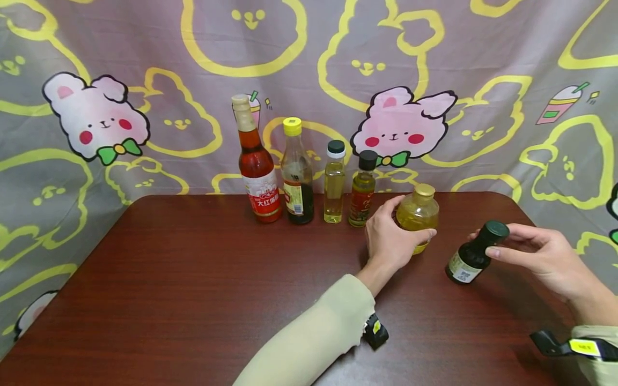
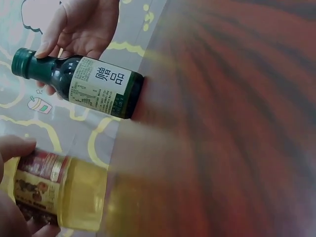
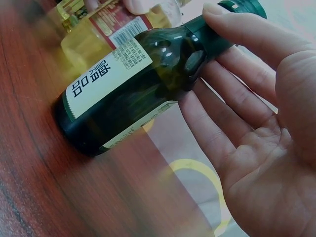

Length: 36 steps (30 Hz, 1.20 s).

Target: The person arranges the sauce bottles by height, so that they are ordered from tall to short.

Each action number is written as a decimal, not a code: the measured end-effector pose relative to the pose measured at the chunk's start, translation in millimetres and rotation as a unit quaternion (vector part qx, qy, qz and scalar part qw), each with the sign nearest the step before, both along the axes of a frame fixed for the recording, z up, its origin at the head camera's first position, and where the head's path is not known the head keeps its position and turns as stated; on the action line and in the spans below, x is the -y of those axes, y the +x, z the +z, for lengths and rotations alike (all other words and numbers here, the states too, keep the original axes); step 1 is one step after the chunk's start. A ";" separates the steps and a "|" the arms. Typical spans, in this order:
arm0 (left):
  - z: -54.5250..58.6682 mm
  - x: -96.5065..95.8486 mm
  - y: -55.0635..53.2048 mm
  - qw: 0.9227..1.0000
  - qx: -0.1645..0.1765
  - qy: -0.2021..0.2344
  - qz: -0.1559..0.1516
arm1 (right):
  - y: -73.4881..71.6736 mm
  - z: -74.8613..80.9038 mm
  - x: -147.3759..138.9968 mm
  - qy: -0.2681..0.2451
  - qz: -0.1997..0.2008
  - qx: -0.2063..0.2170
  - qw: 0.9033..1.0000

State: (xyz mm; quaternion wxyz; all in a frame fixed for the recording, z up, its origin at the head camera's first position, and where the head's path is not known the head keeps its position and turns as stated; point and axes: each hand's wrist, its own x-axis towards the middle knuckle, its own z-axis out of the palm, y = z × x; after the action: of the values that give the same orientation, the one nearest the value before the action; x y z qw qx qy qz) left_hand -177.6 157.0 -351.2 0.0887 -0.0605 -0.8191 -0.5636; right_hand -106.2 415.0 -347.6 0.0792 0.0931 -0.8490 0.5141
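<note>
My left hand grips a clear bottle of yellow oil with a gold cap, thumb and fingers around its sides. To its right, my right hand pinches the neck of a small dark green bottle just under the cap. That bottle leans, its cap toward my right palm, and bears a pale label. The right wrist view shows the other fingers stretched out behind its neck. Whether either bottle's base touches the table is hard to tell.
Along the table's back edge stand a red-labelled bottle, a yellow-capped bottle of dark liquid, a slim pale oil bottle and a small black-capped bottle. A patterned curtain hangs behind the brown table.
</note>
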 end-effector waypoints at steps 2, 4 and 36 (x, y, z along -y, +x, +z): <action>0.8 -2.4 -1.8 1.000 -0.002 0.001 0.021 | 0.4 0.8 1.1 0.006 -0.010 0.002 1.000; 2.0 -4.6 -4.0 0.999 -0.003 0.002 0.038 | 0.5 1.2 1.7 0.014 -0.018 0.004 1.000; -2.8 -18.8 -14.4 0.986 -0.003 0.111 0.127 | -1.8 -2.3 -0.6 -0.062 0.030 0.005 0.998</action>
State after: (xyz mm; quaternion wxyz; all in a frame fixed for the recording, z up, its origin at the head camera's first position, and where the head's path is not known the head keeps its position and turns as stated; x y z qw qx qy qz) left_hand -192.0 175.8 -354.1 0.1680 0.0524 -0.7520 -0.6352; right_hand -108.0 415.6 -349.9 0.0648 0.1108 -0.8124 0.5687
